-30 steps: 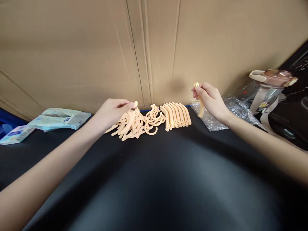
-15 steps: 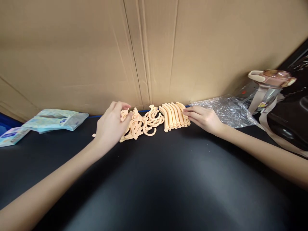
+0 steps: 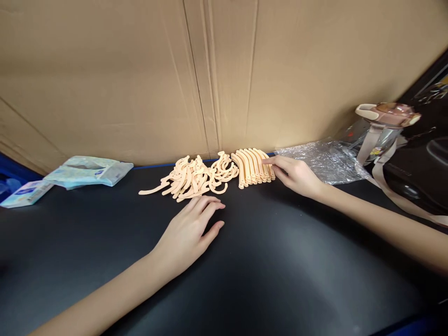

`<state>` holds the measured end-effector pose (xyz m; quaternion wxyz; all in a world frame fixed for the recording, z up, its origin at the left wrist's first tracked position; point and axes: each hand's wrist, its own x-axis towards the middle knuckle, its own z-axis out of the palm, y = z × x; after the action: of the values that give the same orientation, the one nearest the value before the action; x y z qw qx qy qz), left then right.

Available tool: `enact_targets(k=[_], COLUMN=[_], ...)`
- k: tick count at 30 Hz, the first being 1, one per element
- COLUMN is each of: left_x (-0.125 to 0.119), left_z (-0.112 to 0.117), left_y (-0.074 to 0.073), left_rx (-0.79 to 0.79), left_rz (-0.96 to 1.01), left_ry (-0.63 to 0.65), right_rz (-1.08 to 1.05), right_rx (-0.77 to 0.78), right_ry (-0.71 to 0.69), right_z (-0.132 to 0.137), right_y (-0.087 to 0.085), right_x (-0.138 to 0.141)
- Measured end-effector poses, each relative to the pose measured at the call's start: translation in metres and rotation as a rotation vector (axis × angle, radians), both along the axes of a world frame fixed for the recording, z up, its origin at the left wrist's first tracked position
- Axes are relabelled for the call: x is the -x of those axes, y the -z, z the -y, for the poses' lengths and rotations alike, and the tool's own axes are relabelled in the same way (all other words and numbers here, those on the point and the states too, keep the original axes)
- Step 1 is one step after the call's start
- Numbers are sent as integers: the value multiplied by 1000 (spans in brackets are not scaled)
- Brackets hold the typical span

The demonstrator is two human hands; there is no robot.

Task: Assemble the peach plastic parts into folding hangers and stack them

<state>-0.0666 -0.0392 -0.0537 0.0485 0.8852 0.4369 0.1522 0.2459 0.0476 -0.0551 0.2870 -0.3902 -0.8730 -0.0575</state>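
My left hand [image 3: 191, 228] hovers over or rests on the black table just in front of a loose heap of curved, peach-coloured flat pieces [image 3: 189, 177]. Its fingers are apart and nothing is between them. Beside the heap, on its right, hook-shaped pieces [image 3: 224, 170] of the same colour lie together. Farther right is a neat row of curved strips [image 3: 250, 168] with small holes at their ends, lined up side by side. My right hand [image 3: 294, 173] touches the right end of this row with its fingertips. Whether it grips a strip there is hidden.
A tissue pack [image 3: 89, 171] and a smaller pack [image 3: 26, 193] lie at the left. Crinkled clear plastic [image 3: 318, 161] lies beyond my right hand, next to a strapped drink bottle [image 3: 387, 119] and a black bag [image 3: 416, 163]. A cardboard wall [image 3: 140, 84] closes off the back.
My left hand has moved from the heap toward me and to the right, uncovering the heap's left side. The strip at the row's right end now sits more in line with the others.
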Motion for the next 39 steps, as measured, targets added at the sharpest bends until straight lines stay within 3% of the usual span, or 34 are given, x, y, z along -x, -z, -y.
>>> enact_targets(k=[6, 12, 20, 39], left_x=[-7, -10, 5, 4], left_z=[8, 18, 18, 20], left_y=[12, 16, 10, 10], left_rx=[-17, 19, 122, 118], left_rz=[-112, -159, -203, -167], left_ry=[10, 8, 68, 34], right_rz=[13, 116, 194, 215], right_rx=[-8, 196, 190, 182], right_ry=[-142, -222, -220, -237], right_z=[47, 84, 86, 84], right_y=[-9, 8, 18, 19], right_x=[39, 73, 70, 69])
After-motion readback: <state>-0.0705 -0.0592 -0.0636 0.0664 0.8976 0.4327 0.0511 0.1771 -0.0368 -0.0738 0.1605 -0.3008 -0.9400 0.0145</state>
